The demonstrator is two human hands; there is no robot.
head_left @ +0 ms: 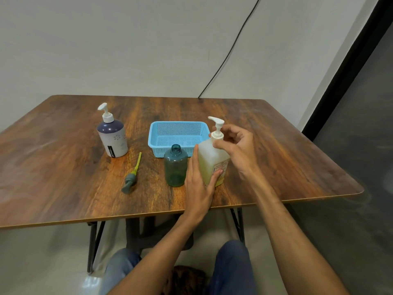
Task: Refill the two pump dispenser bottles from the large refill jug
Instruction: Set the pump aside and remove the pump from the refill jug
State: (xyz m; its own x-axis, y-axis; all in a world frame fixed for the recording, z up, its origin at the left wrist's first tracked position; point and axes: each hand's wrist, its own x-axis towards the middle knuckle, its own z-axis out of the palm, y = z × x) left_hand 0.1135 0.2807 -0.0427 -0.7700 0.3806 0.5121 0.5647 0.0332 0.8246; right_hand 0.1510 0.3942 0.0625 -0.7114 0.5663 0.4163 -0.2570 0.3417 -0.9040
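Your left hand (198,184) steadies the jug (212,161) just right of the open green bottle (175,167); right fingers (219,143) pinch its pump collar. Next: unscrew, lift pump w/o dripping.

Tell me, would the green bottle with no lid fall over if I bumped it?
Probably, yes. The green bottle looks nearly empty, so it is likely light and easy to tip. Its neck is open, but little seems inside to spill. Being round, it might roll across the table.

Blue perforated plastic basket (158,133), upright at centre of wooden counter (63,167). Black cable (229,52) hanging down grey wall (127,50) behind.
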